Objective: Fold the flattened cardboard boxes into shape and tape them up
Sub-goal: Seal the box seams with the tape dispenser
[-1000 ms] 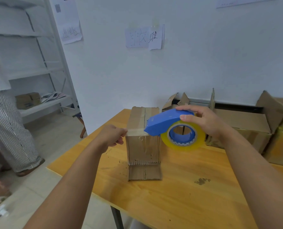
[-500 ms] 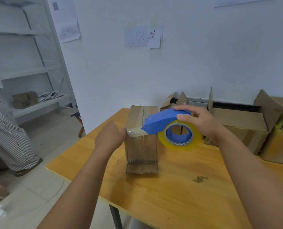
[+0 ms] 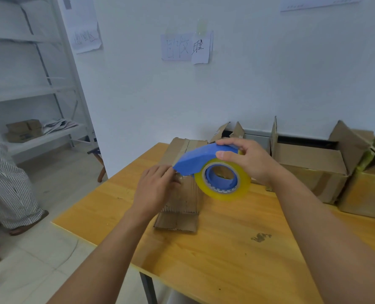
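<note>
Right hand: the right hand (image 3: 251,164) grips a blue tape dispenser (image 3: 200,157) by its top, the yellowish tape roll (image 3: 222,179) hanging just below the fingers.
Left hand: the left hand (image 3: 154,188) lies flat on the small cardboard box (image 3: 183,195), fingers straight — pressing, not gripping.
Change: a second ago that hand was off the box's left side; now it is on the near face under the dispenser's nose, likely smoothing fresh tape, so this strip looks nearly finished.
Box: upright, directly beneath both hands, bottom flap splayed forward.
Surface: wooden table (image 3: 226,255), scuffed.
Room: white wall, open cartons (image 3: 309,170) right of the grip, metal shelving (image 3: 39,137) far left.
</note>
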